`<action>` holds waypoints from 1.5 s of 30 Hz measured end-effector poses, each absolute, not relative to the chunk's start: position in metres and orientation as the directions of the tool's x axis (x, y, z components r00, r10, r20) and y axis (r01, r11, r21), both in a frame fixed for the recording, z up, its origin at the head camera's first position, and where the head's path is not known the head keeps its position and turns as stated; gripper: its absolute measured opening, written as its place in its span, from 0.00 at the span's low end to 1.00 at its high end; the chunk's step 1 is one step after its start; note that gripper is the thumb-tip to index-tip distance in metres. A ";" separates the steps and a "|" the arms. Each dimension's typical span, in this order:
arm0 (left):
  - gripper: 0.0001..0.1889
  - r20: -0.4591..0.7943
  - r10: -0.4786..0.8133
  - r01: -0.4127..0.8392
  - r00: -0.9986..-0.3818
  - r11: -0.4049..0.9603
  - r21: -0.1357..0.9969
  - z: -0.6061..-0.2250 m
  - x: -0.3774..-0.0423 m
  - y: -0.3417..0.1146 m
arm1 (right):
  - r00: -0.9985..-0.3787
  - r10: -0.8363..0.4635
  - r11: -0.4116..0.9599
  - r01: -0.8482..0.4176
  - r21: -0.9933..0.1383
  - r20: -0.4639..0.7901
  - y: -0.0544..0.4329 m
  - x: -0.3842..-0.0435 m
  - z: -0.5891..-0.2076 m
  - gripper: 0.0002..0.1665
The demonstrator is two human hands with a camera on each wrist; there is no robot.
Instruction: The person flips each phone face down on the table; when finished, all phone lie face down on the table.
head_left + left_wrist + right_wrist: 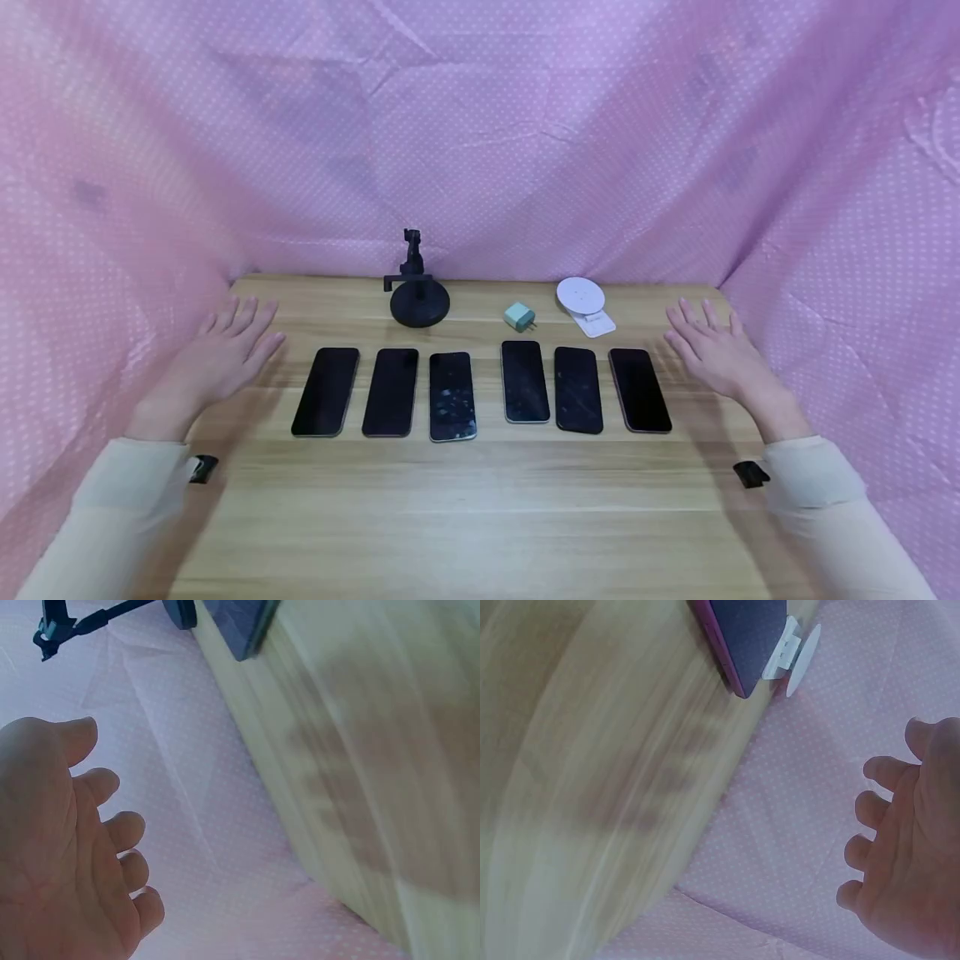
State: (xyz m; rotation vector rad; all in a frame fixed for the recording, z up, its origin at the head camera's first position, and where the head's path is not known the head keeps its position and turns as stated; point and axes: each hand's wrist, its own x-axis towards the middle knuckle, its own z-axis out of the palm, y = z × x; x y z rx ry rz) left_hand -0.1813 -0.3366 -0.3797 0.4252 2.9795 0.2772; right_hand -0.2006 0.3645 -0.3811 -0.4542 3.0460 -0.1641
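Observation:
My left hand (pixel 225 354) is held out palm down at the left side of the wooden table, fingers spread and holding nothing. At the right side my right hand (pixel 716 354) mirrors it, also with spread fingers and nothing in them. Between the hands lie several dark-screened phones in a row, three to the left and three to the right. Nearest the left hand is the leftmost phone (pixel 326 392); the rightmost phone (pixel 640 390) is nearest the right hand. In the wrist views each hand (pixel 60 847) shows its palm, with a shadow on the wood.
Behind the phones stand a black phone stand (pixel 420 302) with a round base, a pale green charger plug (pixel 519 317) and a white disc (pixel 581 295) on a white flat piece (pixel 594 323). Pink dotted cloth (pixel 480 142) hangs around the table (pixel 480 517) at the back and sides.

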 end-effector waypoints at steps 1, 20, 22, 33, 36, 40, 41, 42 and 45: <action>0.37 -0.095 0.286 0.263 -0.953 0.943 0.205 -0.378 -0.181 -0.335 | -0.953 -0.301 0.949 -0.296 -0.108 -0.033 0.364 -0.201 -0.380 0.40; 0.40 -0.021 0.452 0.386 -0.892 0.784 0.487 -0.317 -0.187 -0.256 | -0.919 -0.386 0.716 -0.355 -0.602 0.083 0.351 -0.187 -0.336 0.34; 0.42 -0.010 0.471 0.394 -0.882 0.748 0.535 -0.315 -0.189 -0.245 | -0.924 -0.374 0.660 -0.326 -0.676 0.081 0.351 -0.185 -0.332 0.34; 0.47 0.079 0.554 0.392 -0.829 0.474 0.789 -0.334 -0.203 -0.184 | -0.959 -0.278 0.464 -0.191 -0.865 0.063 0.367 -0.183 -0.329 0.32; 0.45 0.025 0.524 0.311 -0.851 0.467 0.828 -0.350 -0.202 -0.167 | -0.964 -0.263 0.450 -0.156 -0.880 0.036 0.373 -0.186 -0.339 0.33; 0.42 -0.067 0.494 0.182 -0.867 0.439 0.880 -0.369 -0.202 -0.143 | -0.966 -0.257 0.449 -0.120 -0.886 0.000 0.381 -0.187 -0.352 0.36; 0.42 -0.092 0.487 0.145 -0.869 0.428 0.892 -0.373 -0.202 -0.137 | -0.966 -0.259 0.446 -0.114 -0.888 -0.006 0.383 -0.186 -0.355 0.36; 0.42 -0.114 0.486 0.109 -0.866 0.406 0.907 -0.377 -0.203 -0.131 | -0.966 -0.260 0.440 -0.108 -0.892 -0.011 0.384 -0.186 -0.357 0.37; 0.40 -0.161 0.499 0.023 -0.851 0.343 0.939 -0.387 -0.207 -0.112 | -0.967 -0.254 0.432 -0.080 -0.898 -0.036 0.387 -0.186 -0.365 0.38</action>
